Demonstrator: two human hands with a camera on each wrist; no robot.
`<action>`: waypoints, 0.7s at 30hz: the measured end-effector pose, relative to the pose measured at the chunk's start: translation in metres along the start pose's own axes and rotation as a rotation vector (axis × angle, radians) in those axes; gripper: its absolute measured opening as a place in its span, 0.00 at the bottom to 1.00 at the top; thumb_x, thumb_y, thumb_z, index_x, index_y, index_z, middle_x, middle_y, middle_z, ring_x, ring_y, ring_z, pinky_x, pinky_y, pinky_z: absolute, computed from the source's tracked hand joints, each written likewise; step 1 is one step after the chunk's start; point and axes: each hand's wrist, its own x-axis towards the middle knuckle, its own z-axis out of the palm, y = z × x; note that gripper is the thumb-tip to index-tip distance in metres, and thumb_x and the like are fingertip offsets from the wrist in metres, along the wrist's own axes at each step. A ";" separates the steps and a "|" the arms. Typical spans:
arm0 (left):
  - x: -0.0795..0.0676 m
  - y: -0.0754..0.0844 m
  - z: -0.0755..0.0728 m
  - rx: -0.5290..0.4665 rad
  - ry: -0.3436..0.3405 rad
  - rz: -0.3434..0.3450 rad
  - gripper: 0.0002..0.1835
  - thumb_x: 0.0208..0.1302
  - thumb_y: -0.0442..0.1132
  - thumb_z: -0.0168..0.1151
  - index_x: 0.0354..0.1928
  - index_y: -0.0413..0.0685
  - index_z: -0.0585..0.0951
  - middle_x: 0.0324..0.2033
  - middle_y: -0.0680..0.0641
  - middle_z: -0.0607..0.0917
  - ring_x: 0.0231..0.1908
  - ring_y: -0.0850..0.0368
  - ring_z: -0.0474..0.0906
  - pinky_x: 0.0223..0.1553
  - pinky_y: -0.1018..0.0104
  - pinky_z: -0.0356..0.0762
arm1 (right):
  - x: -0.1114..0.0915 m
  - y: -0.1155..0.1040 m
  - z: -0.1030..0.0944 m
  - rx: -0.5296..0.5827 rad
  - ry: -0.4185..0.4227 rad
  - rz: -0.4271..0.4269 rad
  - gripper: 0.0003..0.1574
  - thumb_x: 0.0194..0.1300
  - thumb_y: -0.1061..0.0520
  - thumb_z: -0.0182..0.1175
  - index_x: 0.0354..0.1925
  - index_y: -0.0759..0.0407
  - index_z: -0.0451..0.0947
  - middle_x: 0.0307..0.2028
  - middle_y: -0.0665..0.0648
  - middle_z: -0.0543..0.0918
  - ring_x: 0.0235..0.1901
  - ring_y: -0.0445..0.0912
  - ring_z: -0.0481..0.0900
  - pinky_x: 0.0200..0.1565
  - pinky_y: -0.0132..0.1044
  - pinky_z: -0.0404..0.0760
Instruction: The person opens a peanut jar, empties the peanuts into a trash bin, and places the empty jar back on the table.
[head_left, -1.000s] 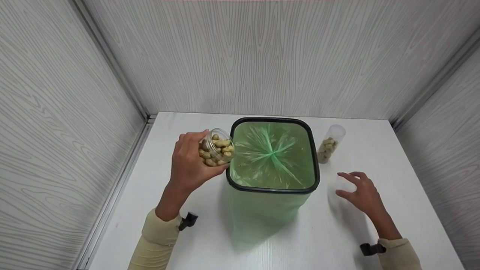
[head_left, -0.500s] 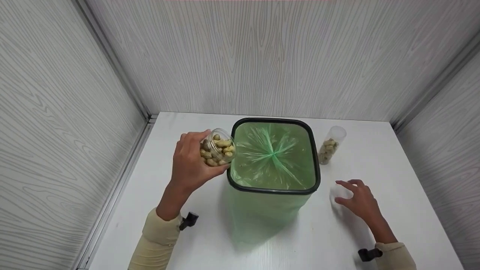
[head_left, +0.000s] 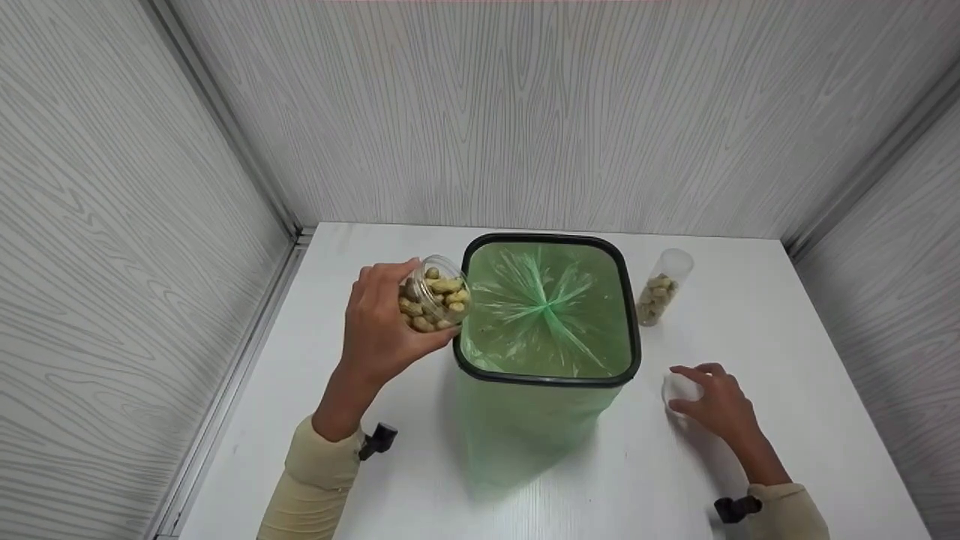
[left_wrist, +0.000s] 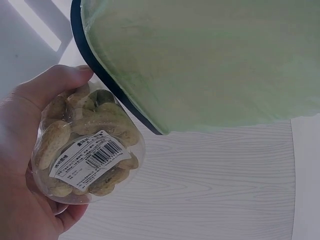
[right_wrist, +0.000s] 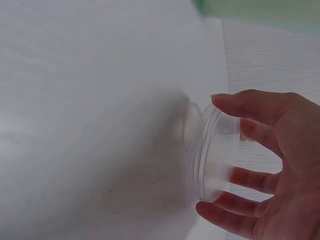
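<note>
My left hand [head_left: 375,319] grips a clear jar [left_wrist: 136,150] of peanuts [head_left: 448,290], tilted, its mouth turned to the left edge of the bin [head_left: 546,383]. A white label [left_wrist: 90,159] sits askew on the jar, with a barcode, a few Chinese characters and rows of fine print; the characters are too soft for me to read surely, and the print is only a blur.

My right hand [head_left: 718,409] holds a clear cup [right_wrist: 220,155] between thumb and fingers, low over the worktop [head_left: 795,337]. From above, the cup is a pale ghost, partly hidden by my fingers; I can't tell whether it touches the worktop.

The bin has a black rim, with a green bag [head_left: 546,307] bunched to a point at its middle. A tube [head_left: 673,266] stands just beside its right side, peanuts in the lower part, hazy through the plastic; I can't tell if the two touch. The frame cuts off my sleeves [head_left: 311,480].
</note>
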 end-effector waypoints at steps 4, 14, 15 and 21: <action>0.001 0.000 0.000 -0.001 0.002 0.002 0.50 0.34 0.53 0.88 0.61 0.38 0.77 0.48 0.38 0.83 0.48 0.42 0.78 0.53 0.45 0.76 | 0.002 0.000 0.002 -0.007 -0.003 0.016 0.37 0.57 0.50 0.76 0.65 0.51 0.81 0.59 0.74 0.76 0.53 0.71 0.77 0.35 0.62 0.80; -0.001 0.001 -0.001 -0.001 0.004 0.003 0.49 0.34 0.52 0.88 0.60 0.38 0.77 0.47 0.38 0.83 0.46 0.43 0.77 0.50 0.46 0.76 | 0.004 0.001 0.006 -0.057 -0.032 0.006 0.36 0.56 0.49 0.76 0.64 0.50 0.81 0.59 0.74 0.76 0.53 0.71 0.76 0.35 0.66 0.80; -0.001 0.001 -0.002 -0.002 0.001 0.001 0.50 0.34 0.52 0.88 0.60 0.38 0.77 0.47 0.38 0.83 0.47 0.43 0.77 0.50 0.46 0.76 | 0.004 0.001 0.006 -0.065 -0.041 0.006 0.36 0.56 0.49 0.76 0.63 0.51 0.81 0.59 0.74 0.77 0.53 0.71 0.76 0.35 0.66 0.80; -0.001 0.003 -0.004 0.001 -0.013 -0.003 0.50 0.35 0.54 0.88 0.61 0.38 0.76 0.47 0.38 0.83 0.47 0.42 0.77 0.50 0.46 0.75 | 0.008 -0.002 0.006 -0.091 -0.116 0.039 0.35 0.57 0.48 0.75 0.63 0.51 0.81 0.60 0.74 0.76 0.56 0.72 0.74 0.38 0.68 0.80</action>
